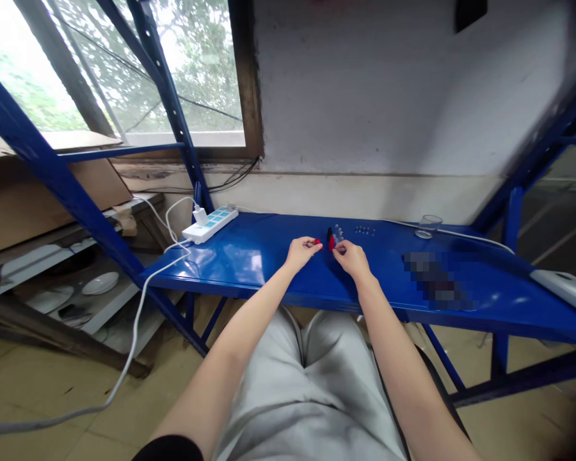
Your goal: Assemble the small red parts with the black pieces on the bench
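Observation:
Over the blue table [269, 256], my left hand [300, 255] is closed in a pinch on a small red piece [317, 242]. A short gap to the right, my right hand [352, 258] has its thumb and fingers pressed together. Its fingertips are beside another red piece or small red cluster [331, 243]; what they grip, if anything, is too small to make out. Just behind that lies a black piece or cluster [329, 233]. Several small clear pieces [338, 232] lie close by. Farther right, several tiny dark pieces [365, 230] are set out in a row.
A white power strip [211, 224] with a plugged-in charger sits at the table's left end. A clear glass cup [429, 225] stands at the back right, near a white cable. A pixelated dark object [439, 282] and a white device [566, 288] lie to the right.

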Demonstrator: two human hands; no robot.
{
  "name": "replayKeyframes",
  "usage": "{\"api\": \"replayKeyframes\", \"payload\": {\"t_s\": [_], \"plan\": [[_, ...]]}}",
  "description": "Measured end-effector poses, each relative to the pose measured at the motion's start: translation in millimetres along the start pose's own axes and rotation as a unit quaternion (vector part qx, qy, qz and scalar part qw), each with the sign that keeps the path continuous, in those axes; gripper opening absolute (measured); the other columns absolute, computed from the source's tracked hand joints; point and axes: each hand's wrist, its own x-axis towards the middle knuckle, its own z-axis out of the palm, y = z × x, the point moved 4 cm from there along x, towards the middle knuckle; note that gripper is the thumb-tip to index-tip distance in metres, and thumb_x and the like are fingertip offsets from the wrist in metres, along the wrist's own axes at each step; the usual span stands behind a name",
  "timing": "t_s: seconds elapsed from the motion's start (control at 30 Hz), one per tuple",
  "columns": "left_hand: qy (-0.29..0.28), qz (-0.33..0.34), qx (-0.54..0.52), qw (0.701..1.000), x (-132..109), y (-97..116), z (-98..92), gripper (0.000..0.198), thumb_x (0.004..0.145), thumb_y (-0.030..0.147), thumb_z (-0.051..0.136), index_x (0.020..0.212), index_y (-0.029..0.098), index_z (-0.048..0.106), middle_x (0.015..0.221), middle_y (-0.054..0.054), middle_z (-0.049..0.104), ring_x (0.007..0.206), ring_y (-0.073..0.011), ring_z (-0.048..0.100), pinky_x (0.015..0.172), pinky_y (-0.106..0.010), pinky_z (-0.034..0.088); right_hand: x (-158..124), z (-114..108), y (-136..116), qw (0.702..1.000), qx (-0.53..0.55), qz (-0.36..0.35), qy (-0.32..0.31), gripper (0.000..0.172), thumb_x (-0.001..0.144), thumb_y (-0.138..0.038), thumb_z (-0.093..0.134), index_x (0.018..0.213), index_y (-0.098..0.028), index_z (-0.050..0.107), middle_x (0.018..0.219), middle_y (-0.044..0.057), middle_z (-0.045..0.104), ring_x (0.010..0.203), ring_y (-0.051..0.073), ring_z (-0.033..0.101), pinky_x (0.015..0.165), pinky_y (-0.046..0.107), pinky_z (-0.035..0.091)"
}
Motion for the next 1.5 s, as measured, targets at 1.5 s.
{"api": "replayKeyframes", "payload": {"t_s": [1.5], "plan": [[-0.03, 0.209, 0.503, 0.838, -26.5, 22.6, 45.5, 0.03, 0.086, 0.023, 0.04, 0.113, 0.022, 0.055, 0.101, -0.008, 0.058, 0.095, -0.0221, 0.047, 0.077, -0.035, 0.035, 0.9, -2.3, 11.8, 0.98, -0.135, 0.138, -0.056, 0.026, 0.075, -0.042, 0.054, 0.086, -0.021, 0.064, 0.091, 0.009, 0.067, 0.092, 0.025, 0.06, 0.076, 0.035, 0.04]]}}
